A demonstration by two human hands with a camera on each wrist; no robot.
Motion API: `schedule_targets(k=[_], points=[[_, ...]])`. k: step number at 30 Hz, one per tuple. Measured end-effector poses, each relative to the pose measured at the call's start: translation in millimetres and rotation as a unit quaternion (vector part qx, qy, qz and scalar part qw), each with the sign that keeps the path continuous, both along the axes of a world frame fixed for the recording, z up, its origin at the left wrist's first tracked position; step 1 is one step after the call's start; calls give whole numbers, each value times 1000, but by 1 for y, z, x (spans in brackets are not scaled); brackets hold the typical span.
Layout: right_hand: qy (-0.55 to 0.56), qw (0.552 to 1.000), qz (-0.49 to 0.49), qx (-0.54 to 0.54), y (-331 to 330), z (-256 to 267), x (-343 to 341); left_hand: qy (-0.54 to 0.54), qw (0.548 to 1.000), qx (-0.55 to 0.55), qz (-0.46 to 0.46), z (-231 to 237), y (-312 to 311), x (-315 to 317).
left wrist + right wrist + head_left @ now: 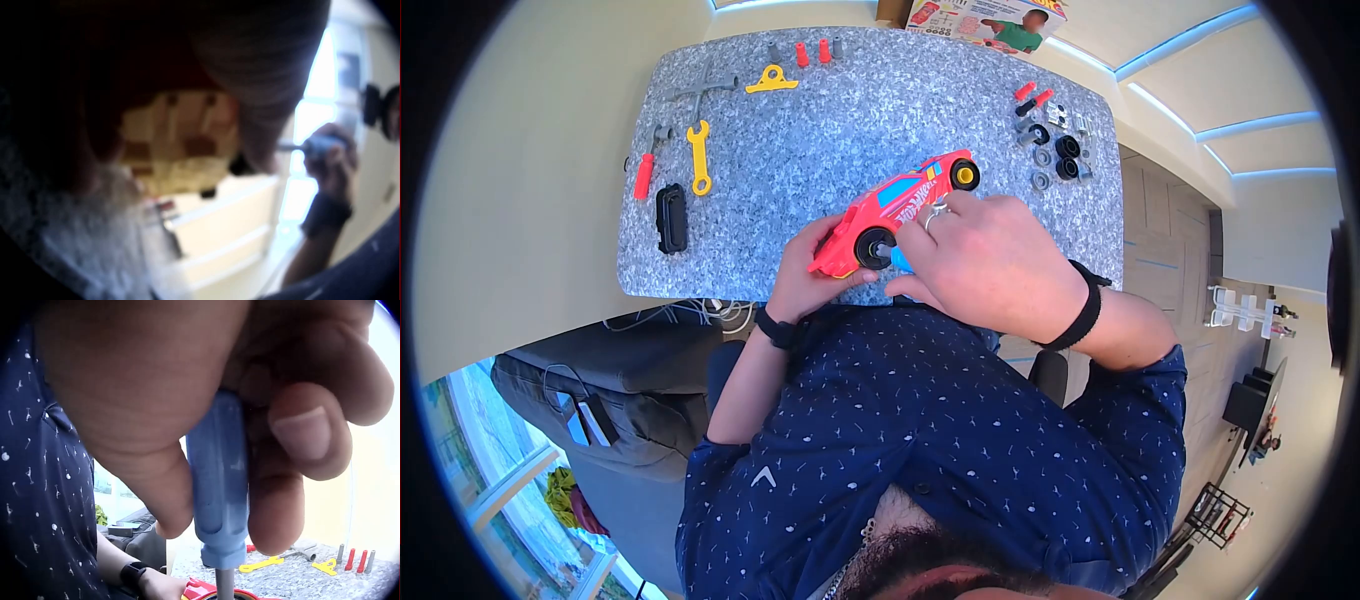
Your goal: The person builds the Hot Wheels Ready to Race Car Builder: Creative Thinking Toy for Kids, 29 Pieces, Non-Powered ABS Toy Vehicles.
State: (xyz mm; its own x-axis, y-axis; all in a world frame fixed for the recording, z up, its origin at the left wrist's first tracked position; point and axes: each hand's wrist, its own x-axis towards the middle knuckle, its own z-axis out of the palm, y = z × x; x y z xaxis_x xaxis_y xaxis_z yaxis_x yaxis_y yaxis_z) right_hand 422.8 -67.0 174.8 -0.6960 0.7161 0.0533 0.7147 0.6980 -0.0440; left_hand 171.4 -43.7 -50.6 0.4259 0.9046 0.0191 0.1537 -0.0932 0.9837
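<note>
A red toy car (900,197) with blue windows is held on its side near the table's front edge. My left hand (805,275) grips its rear end, thumb beside the black rear wheel (872,250). My right hand (990,262) holds a blue-handled screwdriver (899,259), its grey shaft at the hub of that wheel. In the right wrist view, thumb and fingers wrap the blue handle (220,469). The left wrist view is dark and blurred, with the right hand (331,165) and the screwdriver at the right.
On the speckled table (800,130) lie a yellow wrench (699,160), a grey cross-shaped tool (703,88), a yellow piece (772,80) and a black part (671,218) at the left. Black wheels (1067,158), grey rings and red pieces lie at the right. A printed box (990,22) stands behind.
</note>
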Motion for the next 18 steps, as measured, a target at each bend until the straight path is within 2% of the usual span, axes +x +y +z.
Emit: schedule_targets(k=[2, 6, 9, 12, 15, 18], points=[[-15, 1000, -11, -3, 0, 1, 0, -1, 1000, -2, -1, -1, 0, 0], [84, 996, 26, 21, 6, 4, -2, 16, 1000, -2, -8, 6, 1, -1], [11, 1000, 26, -6, 5, 6, 1, 20, 1000, 0, -1, 10, 0, 0], [-7, 999, 12, -34, 6, 5, 3, 5, 1000, -9, 0, 7, 0, 0], [21, 998, -6, -67, 7, 4, 5, 7, 1000, -6, -8, 3, 1, 0], [-11, 997, -17, -74, 8, 6, 4, 0, 1000, -7, -5, 3, 0, 0]])
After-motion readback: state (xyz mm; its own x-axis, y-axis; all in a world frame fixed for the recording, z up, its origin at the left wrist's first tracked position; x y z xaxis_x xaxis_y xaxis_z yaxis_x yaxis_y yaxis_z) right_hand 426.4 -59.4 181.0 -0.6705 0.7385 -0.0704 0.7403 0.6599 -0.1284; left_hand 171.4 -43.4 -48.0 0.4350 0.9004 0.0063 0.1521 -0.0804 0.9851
